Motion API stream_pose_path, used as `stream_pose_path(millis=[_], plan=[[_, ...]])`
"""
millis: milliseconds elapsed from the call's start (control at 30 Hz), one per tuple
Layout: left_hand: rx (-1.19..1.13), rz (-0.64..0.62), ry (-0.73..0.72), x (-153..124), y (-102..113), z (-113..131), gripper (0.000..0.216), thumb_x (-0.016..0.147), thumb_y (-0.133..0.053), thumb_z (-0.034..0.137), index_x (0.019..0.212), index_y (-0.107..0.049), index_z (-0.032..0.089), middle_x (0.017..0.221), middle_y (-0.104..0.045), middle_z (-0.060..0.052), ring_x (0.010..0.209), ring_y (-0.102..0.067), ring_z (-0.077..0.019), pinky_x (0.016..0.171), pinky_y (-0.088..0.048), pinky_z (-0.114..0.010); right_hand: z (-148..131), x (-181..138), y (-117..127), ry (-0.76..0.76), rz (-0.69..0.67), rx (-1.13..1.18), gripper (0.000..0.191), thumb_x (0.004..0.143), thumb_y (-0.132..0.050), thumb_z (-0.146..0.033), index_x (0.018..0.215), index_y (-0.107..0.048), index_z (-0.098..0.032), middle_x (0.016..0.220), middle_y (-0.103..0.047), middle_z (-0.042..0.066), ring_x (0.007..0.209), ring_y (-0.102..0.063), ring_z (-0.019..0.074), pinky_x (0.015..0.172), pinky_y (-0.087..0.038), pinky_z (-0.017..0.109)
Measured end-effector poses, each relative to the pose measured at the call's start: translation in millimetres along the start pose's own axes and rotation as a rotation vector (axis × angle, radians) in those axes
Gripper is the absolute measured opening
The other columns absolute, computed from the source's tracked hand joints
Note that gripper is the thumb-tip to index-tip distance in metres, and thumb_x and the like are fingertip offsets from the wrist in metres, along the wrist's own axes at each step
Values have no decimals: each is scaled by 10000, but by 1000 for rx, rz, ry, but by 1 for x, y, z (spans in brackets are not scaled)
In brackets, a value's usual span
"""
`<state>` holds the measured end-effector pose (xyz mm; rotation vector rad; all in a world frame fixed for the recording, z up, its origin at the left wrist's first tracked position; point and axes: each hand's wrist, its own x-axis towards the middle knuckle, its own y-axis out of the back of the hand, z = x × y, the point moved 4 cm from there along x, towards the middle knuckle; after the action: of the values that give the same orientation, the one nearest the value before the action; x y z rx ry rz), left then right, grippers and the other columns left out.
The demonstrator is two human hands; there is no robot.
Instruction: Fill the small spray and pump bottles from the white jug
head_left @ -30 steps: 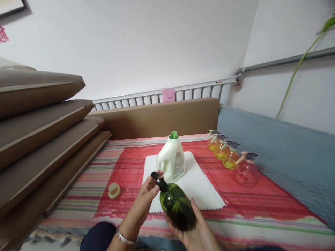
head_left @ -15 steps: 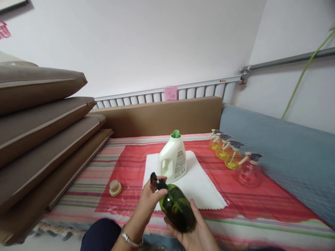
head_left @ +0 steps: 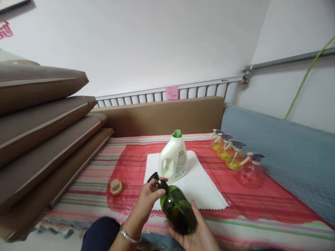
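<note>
A dark green bottle (head_left: 178, 209) with a black pump head (head_left: 156, 180) lies tilted in my hands, low in the middle of the view. My right hand (head_left: 195, 232) cups the bottle's body from below. My left hand (head_left: 148, 198), with a bracelet on its wrist, pinches the pump head at the bottle's neck. Just beyond stands a white jug (head_left: 173, 161) with an open green spout, on a white cloth (head_left: 201, 184).
A beige cap (head_left: 115, 187) lies on the red sheet (head_left: 131, 164) to the left. Several spray bottles with yellow liquid (head_left: 230, 155) line the right side beside a blue cushion (head_left: 282, 153). Brown cushions (head_left: 39, 132) are stacked at left; a brown headboard stands behind.
My left hand's fingers have shifted around the pump head, whose nozzle now points another way. The bottle stays in my right hand; the view has drifted slightly.
</note>
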<state>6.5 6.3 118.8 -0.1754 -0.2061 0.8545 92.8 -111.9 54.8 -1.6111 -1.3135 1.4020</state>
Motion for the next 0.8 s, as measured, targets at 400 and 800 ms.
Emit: stream_pose_path(millis=[400,800], plan=[[-8,-33,-41,-4,-1,5,491,581,-788,396,1008,-648,198,1041,-613,-72,1003,-505,-245,837,-396,-314,3,2,2,-75,-9,-38,619,791,-521,-589,1049,-638,-39,964,-715,175,786,-678,264,700,-516,321],[-1,-126,-26,-5,-1,8,351,699,-699,316,1013,-645,169,853,-582,-26,804,-497,-167,722,-358,-256,5,2,4,-98,-3,-35,647,803,-516,-574,1101,-602,-6,945,-715,184,764,-676,252,678,-516,309]])
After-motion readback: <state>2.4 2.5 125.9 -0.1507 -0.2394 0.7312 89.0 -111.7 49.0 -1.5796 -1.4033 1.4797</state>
